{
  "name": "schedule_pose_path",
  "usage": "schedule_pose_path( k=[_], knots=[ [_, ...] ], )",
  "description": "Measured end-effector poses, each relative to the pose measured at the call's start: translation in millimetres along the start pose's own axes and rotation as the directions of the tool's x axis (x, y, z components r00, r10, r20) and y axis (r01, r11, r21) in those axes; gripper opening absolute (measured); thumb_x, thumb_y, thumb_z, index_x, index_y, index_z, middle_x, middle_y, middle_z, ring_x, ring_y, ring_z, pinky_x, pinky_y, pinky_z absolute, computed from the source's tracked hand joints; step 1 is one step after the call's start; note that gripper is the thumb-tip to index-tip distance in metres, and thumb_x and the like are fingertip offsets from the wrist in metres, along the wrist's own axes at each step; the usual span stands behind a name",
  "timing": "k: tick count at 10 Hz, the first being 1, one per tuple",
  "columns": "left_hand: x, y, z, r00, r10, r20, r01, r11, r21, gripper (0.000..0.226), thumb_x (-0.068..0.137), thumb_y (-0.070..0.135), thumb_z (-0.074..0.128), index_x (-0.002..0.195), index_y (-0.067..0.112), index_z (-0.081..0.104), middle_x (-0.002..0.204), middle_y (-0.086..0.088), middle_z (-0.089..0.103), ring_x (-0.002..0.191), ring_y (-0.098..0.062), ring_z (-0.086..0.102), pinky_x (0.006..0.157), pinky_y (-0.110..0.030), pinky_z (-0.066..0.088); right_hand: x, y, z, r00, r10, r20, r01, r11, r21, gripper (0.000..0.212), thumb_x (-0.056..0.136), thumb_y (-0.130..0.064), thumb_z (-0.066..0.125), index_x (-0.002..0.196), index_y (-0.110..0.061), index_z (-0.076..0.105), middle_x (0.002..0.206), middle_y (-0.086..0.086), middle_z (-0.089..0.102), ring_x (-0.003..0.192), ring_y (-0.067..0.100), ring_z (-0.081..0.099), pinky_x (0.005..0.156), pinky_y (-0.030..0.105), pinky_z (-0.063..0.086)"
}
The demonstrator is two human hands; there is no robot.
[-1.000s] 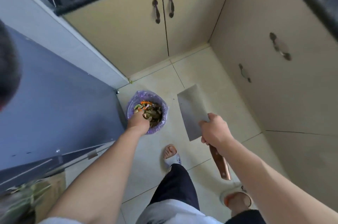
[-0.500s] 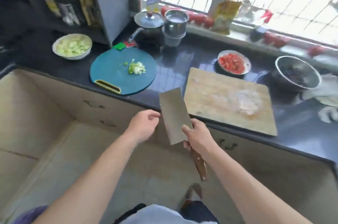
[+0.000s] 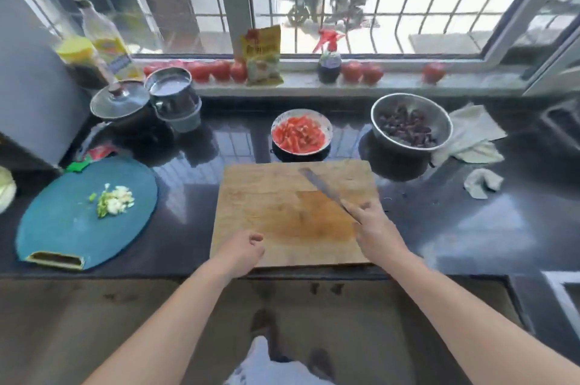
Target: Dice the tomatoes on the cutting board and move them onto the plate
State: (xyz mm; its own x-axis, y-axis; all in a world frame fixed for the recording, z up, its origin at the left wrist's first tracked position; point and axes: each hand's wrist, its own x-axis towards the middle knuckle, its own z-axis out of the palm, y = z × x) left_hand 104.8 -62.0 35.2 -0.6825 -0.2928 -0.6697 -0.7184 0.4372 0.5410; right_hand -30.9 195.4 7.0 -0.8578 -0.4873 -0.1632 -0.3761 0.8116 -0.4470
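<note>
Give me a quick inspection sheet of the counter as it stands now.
Surface: dark glossy counter, reflective.
Job's things: wooden cutting board, stained, no tomato on it; diced tomatoes on plate behind it.
Clutter: teal board with chopped greens; metal bowl of dark pieces; cloths; lidded pot.
Hands: right hand grips cleaver over board; left hand loosely curled, holding nothing.
Cables: nothing seen.
Surroundings: barred window; whole tomatoes on sill.

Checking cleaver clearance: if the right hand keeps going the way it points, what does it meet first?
Judging loosely, the right hand with the cleaver points up-left over bare cutting board; first beyond is the plate of tomatoes.
</note>
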Motion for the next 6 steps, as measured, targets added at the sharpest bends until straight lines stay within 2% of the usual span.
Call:
schedule_pose_path(
  k=[1, 2, 3, 4, 5, 6],
  knots=[
    [23, 2, -10, 0.999, -0.027, -0.017, 0.027, 1.0, 0.008, 0.04, 0.106, 0.025, 0.052, 0.145, 0.019, 0.055, 0.142, -0.003, 0.059, 0.116, -0.02, 0.062, 0.087, -0.027, 0.053, 28, -3, 19, 0.986, -0.141, 0.083, 0.158, 0.955, -0.249, 0.072, 0.077, -0.001, 0.07, 0.12, -0.052, 0.043, 0.119, -0.001, 0.037, 0.093, 0.02, 0.049, 0.061, 0.026, 0.039],
    [46, 7, -18, 0.999, -0.028, -0.021, 0.028, 1.0, -0.006, 0.036, 0.108, 0.027, 0.048, 0.143, 0.024, 0.054, 0.134, 0.003, 0.06, 0.096, -0.011, 0.062, 0.061, -0.017, 0.044, 54, -4, 36, 0.963, -0.217, 0.162, 0.257, 0.92, -0.296, 0.073, 0.077, -0.008, 0.075, 0.137, -0.033, 0.043, 0.133, 0.005, 0.031, 0.111, 0.023, 0.044, 0.083, 0.025, 0.046],
    [66, 15, -27, 1.0, -0.011, -0.006, 0.011, 1.0, -0.008, 0.035, 0.11, 0.028, 0.045, 0.144, 0.026, 0.053, 0.136, 0.003, 0.058, 0.097, -0.008, 0.057, 0.064, -0.017, 0.044, 76, 2, 51, 0.957, -0.223, 0.186, 0.275, 0.903, -0.329, 0.086, 0.077, -0.013, 0.076, 0.146, -0.035, 0.031, 0.138, 0.004, 0.027, 0.116, 0.026, 0.042, 0.096, 0.033, 0.047],
    [84, 26, -40, 1.0, 0.026, 0.018, -0.026, 1.0, 0.009, 0.037, 0.109, 0.03, 0.047, 0.145, 0.025, 0.053, 0.133, 0.004, 0.058, 0.102, -0.009, 0.057, 0.075, -0.022, 0.047, 82, -2, 49, 0.941, -0.221, 0.254, 0.306, 0.877, -0.371, 0.088, 0.081, -0.012, 0.071, 0.15, -0.034, 0.022, 0.143, 0.005, 0.022, 0.118, 0.027, 0.038, 0.1, 0.036, 0.042],
    [99, 36, -50, 0.996, 0.085, -0.003, -0.085, 0.994, 0.076, 0.036, 0.108, 0.03, 0.05, 0.144, 0.023, 0.056, 0.138, 0.0, 0.06, 0.107, -0.014, 0.055, 0.076, -0.022, 0.046, 79, -1, 46, 0.93, -0.22, 0.296, 0.33, 0.853, -0.404, 0.083, 0.088, -0.014, 0.063, 0.152, -0.034, 0.013, 0.146, 0.006, 0.017, 0.121, 0.028, 0.033, 0.103, 0.038, 0.037],
    [110, 46, -57, 0.993, 0.121, -0.011, -0.118, 0.979, 0.168, 0.038, 0.108, 0.028, 0.049, 0.144, 0.02, 0.056, 0.14, -0.003, 0.06, 0.105, -0.016, 0.055, 0.064, -0.018, 0.042, 83, -12, 40, 0.931, -0.191, 0.31, 0.312, 0.857, -0.409, 0.07, 0.093, -0.017, 0.058, 0.15, -0.031, 0.019, 0.148, 0.008, 0.024, 0.124, 0.029, 0.033, 0.104, 0.042, 0.038]
  ],
)
